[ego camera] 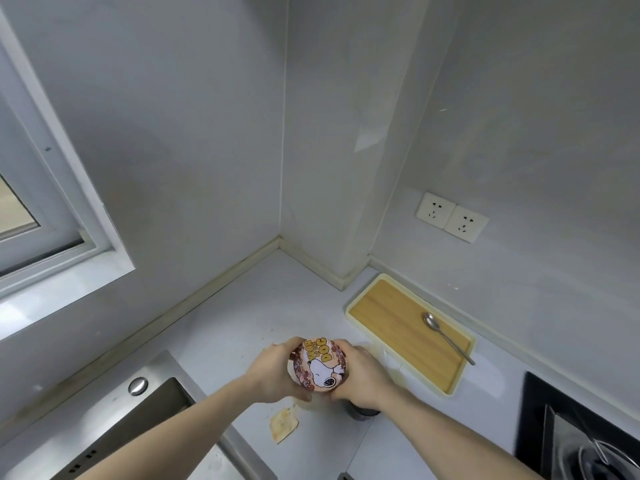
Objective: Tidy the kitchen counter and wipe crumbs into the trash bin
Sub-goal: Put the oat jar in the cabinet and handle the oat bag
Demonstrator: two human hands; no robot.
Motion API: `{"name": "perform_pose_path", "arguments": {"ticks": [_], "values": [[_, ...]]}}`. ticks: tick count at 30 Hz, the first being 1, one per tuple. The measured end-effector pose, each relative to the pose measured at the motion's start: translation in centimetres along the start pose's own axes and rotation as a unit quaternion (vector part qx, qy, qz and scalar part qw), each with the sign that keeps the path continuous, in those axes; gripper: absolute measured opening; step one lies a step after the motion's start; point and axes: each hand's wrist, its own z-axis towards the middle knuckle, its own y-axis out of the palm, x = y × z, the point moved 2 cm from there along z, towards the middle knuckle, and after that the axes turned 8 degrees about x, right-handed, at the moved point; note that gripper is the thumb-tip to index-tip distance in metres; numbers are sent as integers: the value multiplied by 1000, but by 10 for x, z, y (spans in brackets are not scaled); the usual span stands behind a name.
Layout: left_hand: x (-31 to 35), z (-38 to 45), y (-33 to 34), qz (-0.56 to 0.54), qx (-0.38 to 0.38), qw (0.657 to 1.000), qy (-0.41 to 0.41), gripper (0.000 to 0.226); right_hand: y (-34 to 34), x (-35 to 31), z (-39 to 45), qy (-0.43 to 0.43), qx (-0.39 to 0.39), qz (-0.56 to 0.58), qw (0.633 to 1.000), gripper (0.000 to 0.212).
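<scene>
I am gripping the tin with my left hand and right hand; crumbs are still waiting near the counter's front edge.

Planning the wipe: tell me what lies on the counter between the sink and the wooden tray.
Head view: both hands hold a cartoon-dog tin there; a cracker piece and crumbs lie nearby.

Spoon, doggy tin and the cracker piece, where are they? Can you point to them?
spoon (432, 321): head view, on its bowl, lying on the wooden tray.
doggy tin (320, 367): head view, on its printed lid, held between both hands.
cracker piece (283, 425): head view, on its middle, lying on the counter.
</scene>
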Motion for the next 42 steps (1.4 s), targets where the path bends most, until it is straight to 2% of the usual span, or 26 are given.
{"name": "perform_pose_path", "arguments": {"ticks": [4,9,15,18,24,26,31,34,42], "values": [[33,-7,-32,-24,33,998,54,104,-44,-15,-13,-29,27,31,999,101],[90,-18,-75,-108,89,980,139,95,-116,-44,-36,-74,66,73,992,98],[161,-31,-124,-268,107,933,215,82,-201,-89,-75,-133,147,137,971,80],[203,-39,-152,-315,117,906,256,75,-241,-107,-95,-161,180,178,954,78],[289,-58,-216,-325,135,876,329,63,-315,-149,-130,-230,257,214,914,76],[316,-63,-238,-324,134,868,351,58,-338,-166,-140,-252,288,219,898,81],[380,-77,-288,-328,143,849,389,48,-397,-205,-155,-305,361,201,858,80],[414,-84,-311,-326,157,841,402,50,-427,-224,-162,-318,409,190,834,88],[479,-77,-355,-310,178,838,413,33,-484,-255,-167,-319,505,136,790,49]]}}
